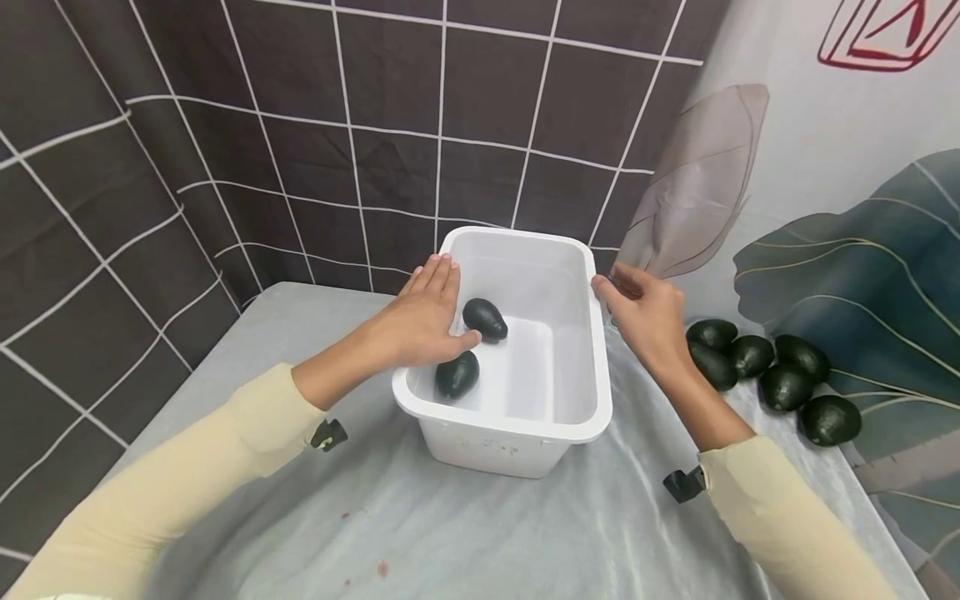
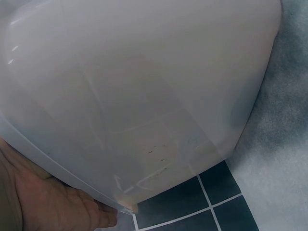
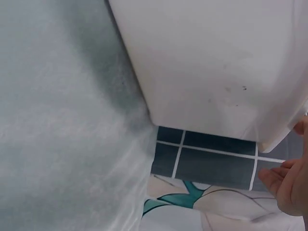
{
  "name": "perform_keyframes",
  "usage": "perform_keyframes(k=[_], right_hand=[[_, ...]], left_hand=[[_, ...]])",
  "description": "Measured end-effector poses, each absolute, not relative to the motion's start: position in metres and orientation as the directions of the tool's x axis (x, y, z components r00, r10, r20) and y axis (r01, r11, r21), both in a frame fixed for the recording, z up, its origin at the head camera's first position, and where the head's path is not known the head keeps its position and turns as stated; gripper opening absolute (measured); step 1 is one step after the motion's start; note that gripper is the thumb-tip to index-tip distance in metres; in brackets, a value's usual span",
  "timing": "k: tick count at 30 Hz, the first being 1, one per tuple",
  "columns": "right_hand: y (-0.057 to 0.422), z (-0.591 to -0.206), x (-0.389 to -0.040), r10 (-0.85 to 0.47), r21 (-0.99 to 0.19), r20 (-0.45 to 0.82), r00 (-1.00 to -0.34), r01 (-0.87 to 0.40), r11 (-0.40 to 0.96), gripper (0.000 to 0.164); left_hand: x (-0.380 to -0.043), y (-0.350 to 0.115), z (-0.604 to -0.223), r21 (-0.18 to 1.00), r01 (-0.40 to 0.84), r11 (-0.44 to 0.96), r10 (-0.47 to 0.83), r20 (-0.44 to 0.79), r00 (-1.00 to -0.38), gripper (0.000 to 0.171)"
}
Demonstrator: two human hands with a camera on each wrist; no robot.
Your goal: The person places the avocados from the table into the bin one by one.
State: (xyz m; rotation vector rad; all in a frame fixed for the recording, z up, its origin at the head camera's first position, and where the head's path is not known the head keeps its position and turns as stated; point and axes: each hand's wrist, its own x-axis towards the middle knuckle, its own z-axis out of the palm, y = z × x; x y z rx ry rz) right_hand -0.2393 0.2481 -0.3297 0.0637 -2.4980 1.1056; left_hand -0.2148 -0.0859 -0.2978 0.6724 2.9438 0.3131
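Note:
A white plastic basin (image 1: 495, 423) stands on the cloth-covered table with two dark avocados (image 1: 484, 320) inside, toward its left side. My left hand (image 1: 423, 321) lies flat over the basin's left rim with straight fingers, its thumb reaching over the inside near the avocados. In the left wrist view that hand (image 2: 53, 202) shows along the outer edge of the basin wall (image 2: 144, 96). At the right rim is my right hand (image 1: 648, 317), thumb tip touching the edge. Its other fingers (image 3: 272, 179) are loosely bent and stand apart from the basin's outer wall in the right wrist view.
Several more avocados (image 1: 783, 387) lie in a group on the table's right side, beyond my right forearm. A dark tile-patterned sheet (image 1: 390, 167) hangs behind and to the left. A leaf-patterned curtain (image 1: 862, 275) hangs at the right. The grey cloth (image 1: 420, 533) has wrinkles.

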Motion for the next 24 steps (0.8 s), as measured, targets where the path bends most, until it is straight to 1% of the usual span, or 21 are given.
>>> perform_keyframes(k=[7, 17, 24], right_hand=[[0.257, -0.332, -0.237, 0.143, -0.686, 0.399, -0.906, -0.192, 0.701, 0.065], [0.271, -0.34, -0.233, 0.184, -0.685, 0.39, -0.902, -0.151, 0.712, 0.059], [0.28, -0.346, -0.23, 0.193, -0.675, 0.361, -0.912, -0.114, 0.729, 0.062]], left_hand=[[-0.215, -0.085, -0.297, 0.218, 0.419, 0.881, 0.44, -0.056, -0.896, 0.11], [-0.216, -0.085, -0.298, 0.216, 0.421, 0.881, 0.442, -0.056, -0.895, 0.109], [-0.216, -0.085, -0.299, 0.218, 0.415, 0.883, 0.436, -0.06, -0.898, 0.11]])
